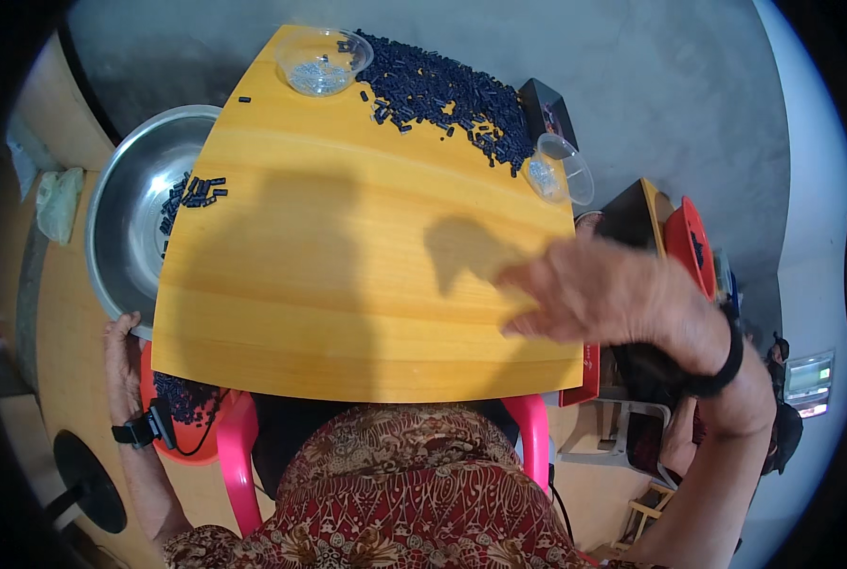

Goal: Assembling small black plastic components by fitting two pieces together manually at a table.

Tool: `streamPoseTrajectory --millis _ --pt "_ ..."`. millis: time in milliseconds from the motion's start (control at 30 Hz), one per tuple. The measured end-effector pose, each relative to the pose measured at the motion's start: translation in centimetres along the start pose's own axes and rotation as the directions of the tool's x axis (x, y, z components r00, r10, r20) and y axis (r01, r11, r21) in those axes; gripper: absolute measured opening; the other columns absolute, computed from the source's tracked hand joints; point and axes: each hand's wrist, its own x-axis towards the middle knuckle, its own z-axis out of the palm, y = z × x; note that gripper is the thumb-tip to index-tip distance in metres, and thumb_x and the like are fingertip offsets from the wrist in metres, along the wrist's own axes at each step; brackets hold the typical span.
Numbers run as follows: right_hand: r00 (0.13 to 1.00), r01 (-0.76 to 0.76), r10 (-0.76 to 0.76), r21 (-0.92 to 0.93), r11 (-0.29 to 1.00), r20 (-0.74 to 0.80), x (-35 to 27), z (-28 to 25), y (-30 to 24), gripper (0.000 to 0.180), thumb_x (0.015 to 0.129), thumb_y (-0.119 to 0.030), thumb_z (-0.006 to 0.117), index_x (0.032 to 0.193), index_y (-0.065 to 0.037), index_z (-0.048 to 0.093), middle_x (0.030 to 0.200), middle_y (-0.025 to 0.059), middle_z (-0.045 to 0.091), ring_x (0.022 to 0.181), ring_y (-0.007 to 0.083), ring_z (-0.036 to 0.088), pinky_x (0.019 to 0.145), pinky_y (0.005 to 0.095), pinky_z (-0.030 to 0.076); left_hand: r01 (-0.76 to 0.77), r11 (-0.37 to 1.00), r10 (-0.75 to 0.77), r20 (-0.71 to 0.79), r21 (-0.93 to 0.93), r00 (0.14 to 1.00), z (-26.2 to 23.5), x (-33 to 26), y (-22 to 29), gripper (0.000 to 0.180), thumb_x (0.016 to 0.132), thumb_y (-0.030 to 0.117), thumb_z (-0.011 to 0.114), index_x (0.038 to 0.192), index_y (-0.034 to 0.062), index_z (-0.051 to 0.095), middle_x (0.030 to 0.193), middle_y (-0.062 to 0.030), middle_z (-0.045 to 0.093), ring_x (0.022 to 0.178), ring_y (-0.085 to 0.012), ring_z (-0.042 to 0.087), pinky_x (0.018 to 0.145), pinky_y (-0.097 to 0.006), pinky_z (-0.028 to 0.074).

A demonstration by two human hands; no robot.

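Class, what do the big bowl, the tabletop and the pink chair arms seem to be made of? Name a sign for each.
Big bowl: metal, likely stainless steel; silvery with bright highlights.
Tabletop: wood or perhaps wood-look laminate, smooth; yellow with grain streaks.
Pink chair arms: probably moulded plastic, smooth; evenly coloured and rounded.

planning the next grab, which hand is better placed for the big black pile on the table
Right, most likely: the right hand is over the table, nearer the black pile, while the left hand is at the rim of the metal bowl.
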Motion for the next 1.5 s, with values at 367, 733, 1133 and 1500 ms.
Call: streamPoseTrajectory --millis 367,733,1133,1500 --pt "0.862 0.259 -0.03 0.389 0.884 -0.505 24.4 -9.4 1.7 0.034 0.086 -0.029 0.063 0.105 0.0 0.066 0.081 0.0134 0.069 0.074 0.0256 0.067 0.066 0.0346 0.052 -0.028 0.999 0.025 0.072 0.029 0.997 4.1 -1.2 0.6 0.01 0.08 0.009 0.066 0.088 0.003 0.066 0.085 -0.002 0.068 0.077 -0.0123 0.063 0.076 -0.029 0.051" --pt "0.835 -0.384 0.359 -0.025 0.923 0.416 -1.8 0.6 3.3 0.033 0.082 -0.034 0.066 0.095 -0.003 0.065 0.083 0.0157 0.067 0.077 0.032 0.065 0.066 0.0427 0.053 0.015 0.999 -0.018 -0.05 -0.052 0.999 -1.5 0.6 -1.4 0.013 0.082 0.014 0.069 0.083 0.0065 0.059 0.085 -0.0011 0.063 0.085 -0.0141 0.058 0.084 -0.031 0.047" --pt "0.982 0.092 -0.009 0.437 0.895 -0.188 4.1 -1.8 -4.1 0.032 0.093 -0.031 0.062 0.107 -0.003 0.058 0.074 0.0127 0.057 0.08 0.0316 0.064 0.065 0.0391 0.054 0.047 0.996 -0.041 0.083 -0.074 0.996 -0.4 1.7 -1.1 0.015 0.083 0.011 0.069 0.091 0.0035 0.058 0.089 -0.0034 0.062 0.081 -0.0133 0.059 0.08 -0.03 0.051" --pt "0.66 0.653 -0.298 0.331 0.681 -0.689 19.7 -8.7 3.0 0.02 0.089 -0.013 0.058 0.102 0.0 0.064 0.095 0.0111 0.063 0.08 0.0201 0.06 0.072 0.0314 0.05 0.016 0.999 -0.017 0.02 0.052 1.0 0.9 -0.7 0.1 0.013 0.08 0.011 0.067 0.089 0.0013 0.063 0.085 -0.0026 0.066 0.076 -0.0154 0.061 0.083 -0.03 0.05"
